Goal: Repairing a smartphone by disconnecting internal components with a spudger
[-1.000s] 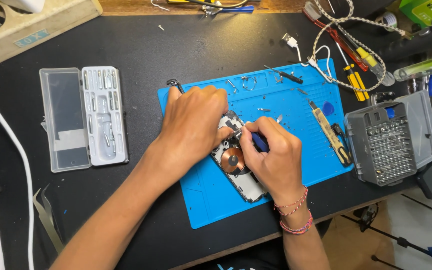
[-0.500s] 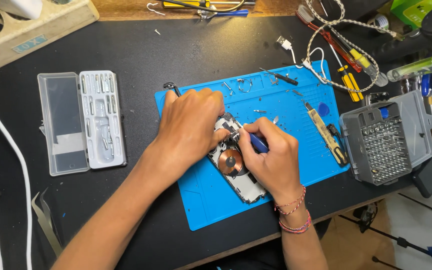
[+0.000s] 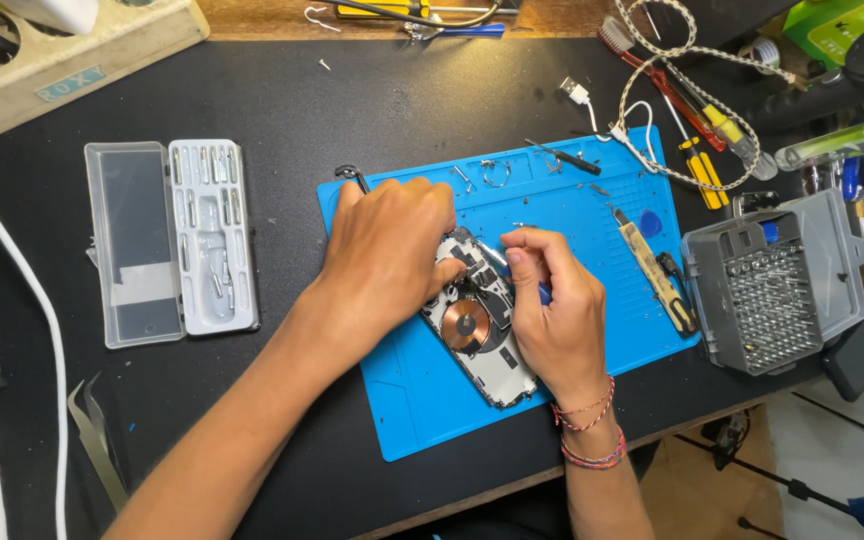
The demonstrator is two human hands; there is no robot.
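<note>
An opened phone with a copper coil lies on the blue work mat. My left hand presses down on the phone's upper end and covers it. My right hand grips a small blue-handled screwdriver whose tip points into the phone's upper part. Both hands touch over the phone.
An open clear tool case lies left of the mat. A grey bit set box stands at the right. A utility knife, loose screws and tweezers lie on the mat. Screwdrivers, cables and a braided cord are at the back right.
My right hand has shifted slightly up along the phone, with the screwdriver still in it. My left hand stays on the phone's upper end.
</note>
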